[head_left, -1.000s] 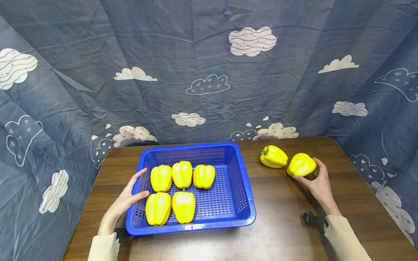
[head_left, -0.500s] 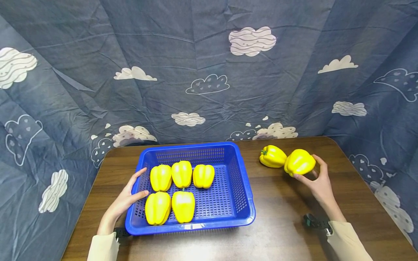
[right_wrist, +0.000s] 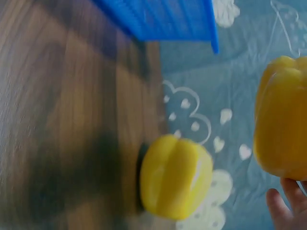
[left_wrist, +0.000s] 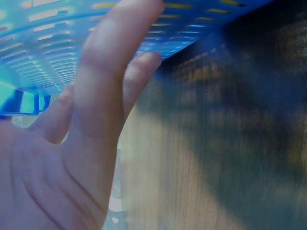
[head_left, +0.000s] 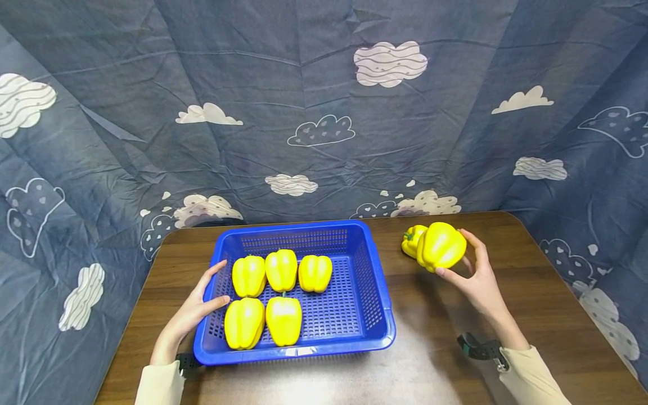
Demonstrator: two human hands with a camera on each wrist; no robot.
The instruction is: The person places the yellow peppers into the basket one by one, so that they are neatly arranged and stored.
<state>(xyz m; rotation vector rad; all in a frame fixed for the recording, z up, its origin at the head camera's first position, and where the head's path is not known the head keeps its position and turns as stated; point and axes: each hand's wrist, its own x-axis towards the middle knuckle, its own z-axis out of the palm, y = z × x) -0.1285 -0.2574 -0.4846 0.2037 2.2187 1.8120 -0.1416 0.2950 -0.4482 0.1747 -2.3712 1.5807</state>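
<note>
My right hand (head_left: 483, 281) grips a yellow bell pepper (head_left: 440, 246) between thumb and fingers, raised above the table. It partly hides a second yellow pepper (head_left: 412, 241) lying behind it; the right wrist view shows this loose pepper (right_wrist: 175, 177) whole. At the left, my left hand (head_left: 189, 315) holds the side of a blue plastic basket (head_left: 377, 281), thumb and forefinger over the rim. In the left wrist view, other fingers lie along the basket's outer wall (left_wrist: 43, 52). Several yellow peppers (head_left: 283, 320) stand in the basket, mostly in its left half.
The brown wooden table (head_left: 415, 365) carries everything. Behind it hangs a dark blue curtain (head_left: 324, 180) with cloud prints, close to the table's back edge. Bare slotted floor (head_left: 334, 315) shows in the basket's right part. A dark strap (head_left: 481, 347) circles my right wrist.
My right hand has lifted its bell pepper off the table and carried it left, now in front of the other loose pepper. My left hand and the basket have stayed put.
</note>
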